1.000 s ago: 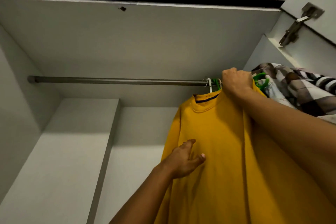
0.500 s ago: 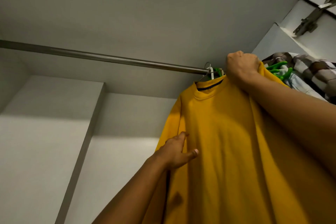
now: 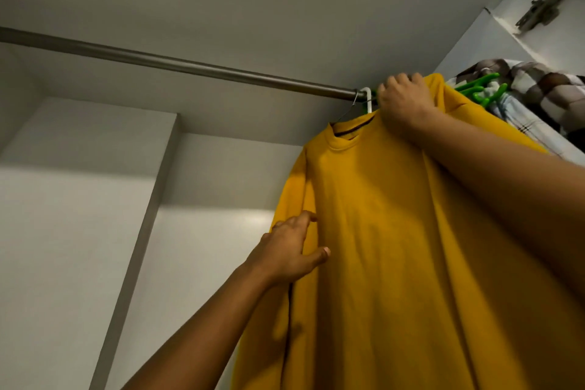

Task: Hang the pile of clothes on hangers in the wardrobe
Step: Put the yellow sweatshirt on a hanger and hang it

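The shirt hangs under the right part of the rail, its collar just below the rail and its hem cut off by the view's lower edge. A white hook sits over the rail right above the collar; the hanger's body is hidden inside the shirt. The right hand covers the rail's right end, fingers curled tight over the shirt's shoulder; whether they also clasp the hanger cannot be told. The left hand is well below the rail, fingers nearly straight against the shirt's sleeve seam, thumb spread onto the front, holding nothing. Right of the rail, past the right hand, green hangers and checked clothes show only in part behind the shirt and arm. Above them is a blurred hinge. The rail's left end runs out of view
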Demonstrator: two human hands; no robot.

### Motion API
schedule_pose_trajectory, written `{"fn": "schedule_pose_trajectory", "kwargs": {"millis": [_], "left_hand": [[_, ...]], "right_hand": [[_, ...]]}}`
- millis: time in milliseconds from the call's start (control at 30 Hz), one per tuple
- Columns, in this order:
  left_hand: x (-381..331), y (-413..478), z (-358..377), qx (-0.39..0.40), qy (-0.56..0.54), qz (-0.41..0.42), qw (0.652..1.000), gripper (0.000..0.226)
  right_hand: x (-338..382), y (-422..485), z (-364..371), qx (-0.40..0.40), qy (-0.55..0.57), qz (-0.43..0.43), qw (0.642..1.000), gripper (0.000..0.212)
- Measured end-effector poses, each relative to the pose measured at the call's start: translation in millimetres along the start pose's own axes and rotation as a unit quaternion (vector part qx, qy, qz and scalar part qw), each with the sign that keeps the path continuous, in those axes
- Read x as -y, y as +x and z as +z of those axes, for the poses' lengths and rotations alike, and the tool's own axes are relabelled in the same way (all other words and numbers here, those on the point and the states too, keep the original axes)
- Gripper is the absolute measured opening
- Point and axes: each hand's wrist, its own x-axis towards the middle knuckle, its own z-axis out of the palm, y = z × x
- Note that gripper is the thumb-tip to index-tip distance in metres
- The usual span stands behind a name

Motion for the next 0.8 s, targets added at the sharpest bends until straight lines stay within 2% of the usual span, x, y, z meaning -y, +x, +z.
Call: {"fn": "schedule_pose_trajectory", "kwargs": {"millis": [200,300,433,633,800], "left_hand": [[-23,-27,-11,-0.079,-0.022,-0.033,0.996,0.049],[-44,-53,-29,-0.073,-0.031,-0.061,0.995,0.046],[-87,-102,-62,-0.049,0.003,-0.087,0.995,0.044],[-185,-202,-125,-0.023,0.09,-0.13,0.987,0.037],[-262,-287,-182,0.045,0.161,-0.159,0.973,0.037]], "right_hand": [[24,-60,-10,0.01,0.136,-0.018,0.99,0.041],[20,-100,-39,0.016,0.196,-0.04,0.98,0.037],[-6,-162,-87,-0.026,0.259,-0.073,0.963,0.023],[-54,-258,-159,0.004,0.402,-0.148,0.904,0.018],[-96,-324,-226,0.025,0.496,-0.203,0.844,0.016]]}}
